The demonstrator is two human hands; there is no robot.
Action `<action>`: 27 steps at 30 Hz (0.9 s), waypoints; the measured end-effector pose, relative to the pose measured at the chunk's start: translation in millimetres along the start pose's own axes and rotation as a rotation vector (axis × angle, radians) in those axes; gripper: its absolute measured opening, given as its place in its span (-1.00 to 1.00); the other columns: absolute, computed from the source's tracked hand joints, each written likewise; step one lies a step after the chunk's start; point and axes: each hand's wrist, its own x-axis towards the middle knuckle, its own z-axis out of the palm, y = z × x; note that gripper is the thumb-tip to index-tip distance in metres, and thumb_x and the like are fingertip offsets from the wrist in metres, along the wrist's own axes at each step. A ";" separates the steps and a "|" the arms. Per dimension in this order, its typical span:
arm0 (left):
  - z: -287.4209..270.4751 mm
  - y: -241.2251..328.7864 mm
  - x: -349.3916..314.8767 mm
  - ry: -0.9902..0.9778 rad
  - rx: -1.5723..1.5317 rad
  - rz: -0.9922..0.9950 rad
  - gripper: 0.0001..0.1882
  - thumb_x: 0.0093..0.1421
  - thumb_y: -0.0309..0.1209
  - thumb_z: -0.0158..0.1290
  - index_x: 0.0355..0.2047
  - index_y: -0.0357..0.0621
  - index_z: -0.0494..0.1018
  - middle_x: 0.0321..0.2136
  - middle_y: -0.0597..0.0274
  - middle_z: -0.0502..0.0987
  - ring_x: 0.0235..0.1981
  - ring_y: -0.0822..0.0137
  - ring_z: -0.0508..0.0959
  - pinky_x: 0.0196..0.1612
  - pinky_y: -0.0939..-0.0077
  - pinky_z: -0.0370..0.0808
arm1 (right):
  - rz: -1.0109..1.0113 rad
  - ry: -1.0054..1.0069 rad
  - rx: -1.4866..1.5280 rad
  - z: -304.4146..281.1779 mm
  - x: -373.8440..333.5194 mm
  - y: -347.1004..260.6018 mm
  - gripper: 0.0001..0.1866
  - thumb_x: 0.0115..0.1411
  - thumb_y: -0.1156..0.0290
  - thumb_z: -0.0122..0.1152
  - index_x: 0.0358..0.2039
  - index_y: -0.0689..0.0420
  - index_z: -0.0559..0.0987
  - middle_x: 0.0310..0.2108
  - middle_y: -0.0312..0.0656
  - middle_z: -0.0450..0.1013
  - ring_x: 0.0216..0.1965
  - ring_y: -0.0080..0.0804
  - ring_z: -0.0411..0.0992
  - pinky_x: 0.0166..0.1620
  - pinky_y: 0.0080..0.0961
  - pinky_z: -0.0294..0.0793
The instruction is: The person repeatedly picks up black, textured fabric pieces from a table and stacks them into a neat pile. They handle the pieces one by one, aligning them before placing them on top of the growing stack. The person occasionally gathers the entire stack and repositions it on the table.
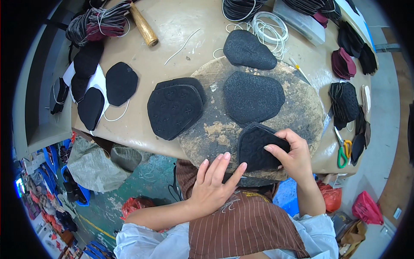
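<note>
My right hand (297,157) grips the right edge of a small stack of black embossed fabric pads (258,149), thumb on top. The stack lies at the near side of a worn round board (211,129). My left hand (215,183) is open, fingers spread at the board's near rim; one fingertip is at the stack's lower left corner. Just beyond the held stack lies a speckled dark pad (254,97), with another speckled pad (249,49) farther back. To the left, another stack of black embossed pads (174,110) overlaps the board's edge.
On the beige table (172,26) are a wooden handle (144,26), a bundle of dark strips (97,26), and a roll of white cord (271,28). Scissors with green and orange handles (343,153) lie at the right edge. More black pads (121,84) sit left.
</note>
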 end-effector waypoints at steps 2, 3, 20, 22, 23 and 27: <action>-8.6 -1.4 7.0 -0.057 0.082 0.085 -0.22 -0.11 -0.12 0.27 0.15 0.02 0.30 0.24 -0.06 0.12 0.23 0.10 0.20 0.22 -0.05 -0.03 | 0.010 0.002 0.004 0.7 1.8 -1.0 -0.78 0.06 0.42 0.36 -0.33 0.22 0.53 -0.56 -0.32 0.50 -0.64 -0.73 0.37 -0.61 -0.67 0.33; -14.2 -2.4 12.8 -0.085 0.123 0.127 -0.24 -0.12 -0.11 0.27 0.11 -0.05 0.33 0.26 -0.03 0.12 0.23 0.13 0.22 0.24 -0.06 -0.07 | -0.005 0.001 -0.020 0.6 2.6 -1.5 -0.78 0.06 0.42 0.36 -0.33 0.23 0.52 -0.56 -0.30 0.50 -0.64 -0.73 0.37 -0.61 -0.67 0.33; -45.5 -7.7 69.1 0.095 -1.156 -0.372 -0.47 0.05 -0.63 0.19 0.02 -0.25 0.24 -0.15 0.07 0.48 -0.08 0.42 0.47 -0.08 0.58 0.43 | -0.477 0.226 -0.072 -24.3 -23.9 6.5 -0.77 0.01 0.48 0.39 -0.37 0.17 0.49 -0.43 -0.27 0.47 -0.37 -0.50 0.47 -0.28 -0.59 0.44; -62.9 -30.4 73.1 0.390 -0.848 -0.404 -0.46 0.11 -0.66 0.11 0.09 -0.27 0.19 -0.12 0.04 0.46 -0.08 0.38 0.48 0.01 0.49 0.41 | -0.432 0.456 -0.173 -55.1 -5.7 7.6 -0.78 0.03 0.49 0.36 -0.35 0.17 0.48 -0.43 -0.30 0.47 -0.36 -0.55 0.45 -0.26 -0.60 0.43; -74.2 -47.1 77.0 0.491 -0.971 -0.437 -0.46 0.10 -0.69 0.09 0.09 -0.27 0.19 -0.08 0.03 0.44 -0.09 0.40 0.48 -0.02 0.53 0.42 | -0.404 0.666 -0.135 -83.2 10.9 28.9 -0.83 0.09 0.49 0.30 -0.34 0.18 0.47 -0.40 -0.30 0.47 -0.32 -0.58 0.43 -0.22 -0.61 0.42; -95.3 -101.8 83.7 0.614 -0.293 -0.517 -0.42 0.11 -0.63 0.10 0.14 -0.27 0.19 0.11 -0.06 0.31 0.12 0.15 0.36 0.18 0.28 0.25 | 0.020 0.991 -0.653 -226.0 46.2 97.3 -0.17 0.03 -0.10 0.29 0.08 0.37 0.38 0.01 0.20 0.36 0.10 -0.04 0.31 0.16 -0.24 0.24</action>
